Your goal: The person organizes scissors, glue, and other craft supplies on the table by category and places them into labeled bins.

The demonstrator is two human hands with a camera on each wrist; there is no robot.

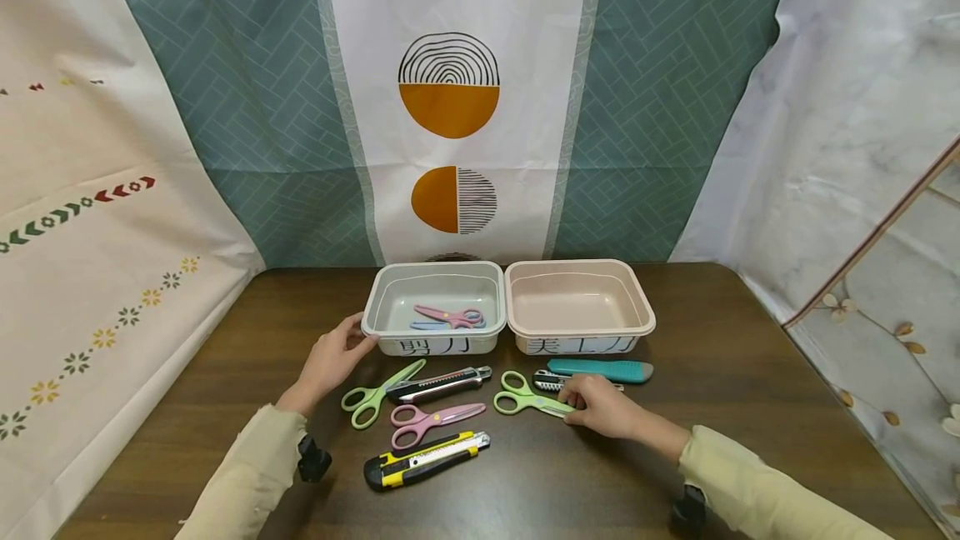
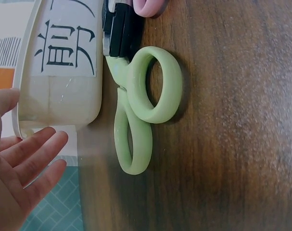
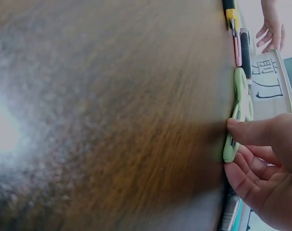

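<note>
My right hand point(image 1: 600, 407) pinches the blade end of green scissors point(image 1: 517, 394) between thumb and fingers; their loops point left. In the right wrist view, thumb and fingertips lie on either side of the green blade point(image 3: 230, 149). At the left front corner of a grey bin point(image 1: 438, 342), my left hand point(image 1: 330, 365) holds the rim, thumb in front and the other fingers spread past the corner. Inside that bin lie pink scissors point(image 1: 450, 317) over blue ones point(image 1: 427, 326). A second pair of green scissors point(image 1: 365, 402) lies below the left hand.
A pink-beige bin point(image 1: 581, 346) stands right of the grey one; both carry written labels. On the wooden table lie a black utility knife point(image 1: 438, 386), pink scissors point(image 1: 423, 421), a yellow-black utility knife point(image 1: 427, 461), a teal cutter point(image 1: 607, 370) and a small black cutter point(image 1: 547, 380).
</note>
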